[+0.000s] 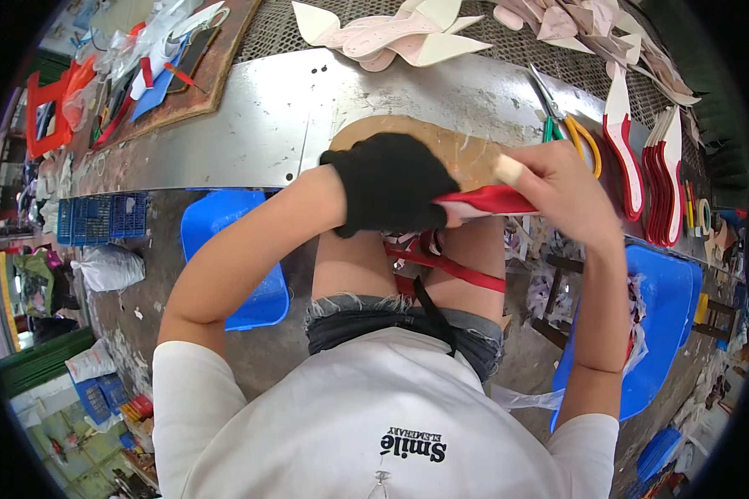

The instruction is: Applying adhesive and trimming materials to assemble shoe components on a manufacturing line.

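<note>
- Between my hands: the red-and-white piece (493, 201), probably light and bendy.
- My gloved left hand (391, 185) is closed on one end.
- My right hand (567, 190) pinches the other; edges seem the best hold.

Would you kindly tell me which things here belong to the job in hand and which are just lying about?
Likely part of the job:
red-and-white piece, held by the gloved left hand and bare right hand
similar pieces stacked at right
brown board by the hands

Seemingly just lying about:
scissors on the bench, untouched
white sack on the floor
blue basket at left
</note>
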`<state>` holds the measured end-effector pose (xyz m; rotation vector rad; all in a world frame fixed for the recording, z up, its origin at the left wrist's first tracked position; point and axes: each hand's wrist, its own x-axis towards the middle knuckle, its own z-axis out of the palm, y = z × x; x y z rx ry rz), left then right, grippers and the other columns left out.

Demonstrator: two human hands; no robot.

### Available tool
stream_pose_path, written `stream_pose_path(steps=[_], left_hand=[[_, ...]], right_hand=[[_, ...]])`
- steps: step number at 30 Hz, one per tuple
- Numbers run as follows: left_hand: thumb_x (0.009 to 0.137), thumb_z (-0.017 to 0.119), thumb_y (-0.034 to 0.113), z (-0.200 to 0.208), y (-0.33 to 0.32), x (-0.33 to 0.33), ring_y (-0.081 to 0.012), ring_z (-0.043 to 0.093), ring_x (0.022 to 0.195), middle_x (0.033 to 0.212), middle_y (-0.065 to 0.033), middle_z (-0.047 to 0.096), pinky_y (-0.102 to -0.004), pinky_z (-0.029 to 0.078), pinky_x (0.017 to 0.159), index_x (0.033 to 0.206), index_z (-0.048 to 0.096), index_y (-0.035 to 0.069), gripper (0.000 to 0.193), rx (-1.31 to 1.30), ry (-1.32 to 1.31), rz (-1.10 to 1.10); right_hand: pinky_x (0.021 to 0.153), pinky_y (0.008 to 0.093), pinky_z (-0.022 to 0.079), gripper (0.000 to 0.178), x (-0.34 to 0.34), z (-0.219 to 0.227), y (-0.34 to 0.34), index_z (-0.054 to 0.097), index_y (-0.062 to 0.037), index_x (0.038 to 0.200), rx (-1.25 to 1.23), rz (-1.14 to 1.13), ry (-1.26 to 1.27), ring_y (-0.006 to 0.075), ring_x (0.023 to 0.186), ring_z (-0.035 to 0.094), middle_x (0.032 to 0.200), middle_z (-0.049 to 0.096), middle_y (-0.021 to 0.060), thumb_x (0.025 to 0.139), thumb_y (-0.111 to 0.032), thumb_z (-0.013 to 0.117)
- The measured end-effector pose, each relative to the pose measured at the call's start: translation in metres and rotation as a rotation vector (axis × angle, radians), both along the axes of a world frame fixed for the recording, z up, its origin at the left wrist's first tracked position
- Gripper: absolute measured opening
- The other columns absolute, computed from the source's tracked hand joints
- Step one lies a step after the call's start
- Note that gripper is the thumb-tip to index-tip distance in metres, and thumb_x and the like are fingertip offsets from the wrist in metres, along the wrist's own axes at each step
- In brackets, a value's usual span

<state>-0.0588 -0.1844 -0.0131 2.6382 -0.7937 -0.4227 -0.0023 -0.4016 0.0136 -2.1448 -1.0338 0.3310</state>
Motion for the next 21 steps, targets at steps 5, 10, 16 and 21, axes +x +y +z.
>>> stream_pose_path(steps=[5,10,16,21], left_hand=[[0.076,0.067,0.035,0.021,0.038,-0.039,-0.0375,0.061,0.077,0.083,-0.0186,0.064,-0.043,0.048,0.07,0.095,0.067,0.005,0.035,-0.181,0.221,0.109],[0.083,0.064,0.035,0.021,0.054,-0.063,-0.0269,0.065,0.074,0.082,-0.0166,0.066,-0.0337,0.05,0.067,0.096,0.064,-0.002,0.04,-0.52,0.276,0.301],[0.09,0.058,0.038,0.002,0.033,-0.08,-0.0168,0.063,0.08,0.092,-0.0095,0.066,-0.0291,0.05,0.072,0.115,0.054,-0.003,0.048,-1.336,0.495,0.702],[0.095,0.049,0.042,-0.011,-0.007,-0.067,-0.017,0.062,0.089,0.104,-0.0104,0.063,-0.0288,0.05,0.078,0.127,0.049,-0.001,0.053,-1.548,0.165,0.801]], right_hand=[[0.046,0.0173,0.031,0.013,0.005,-0.003,-0.024,0.066,-0.0015,0.077,0.228,-0.043,0.642,-0.0001,0.053,0.045,0.062,0.055,-0.0051,0.078,-0.014,0.071],[0.039,0.0161,0.029,0.014,-0.031,-0.024,-0.02,0.066,-0.0021,0.085,0.466,-0.286,0.874,0.0025,0.048,0.049,0.063,0.059,-0.0019,0.079,-0.014,0.07],[0.043,0.017,0.034,0.01,-0.084,-0.039,0.024,0.062,-0.001,0.09,0.809,-0.41,0.943,0.0062,0.051,0.052,0.065,0.059,0.0025,0.084,-0.008,0.066],[0.054,0.0191,0.042,0.013,-0.101,-0.039,0.051,0.063,0.0031,0.093,0.728,-0.556,0.619,0.0052,0.063,0.054,0.071,0.058,0.0012,0.081,0.0,0.068]])
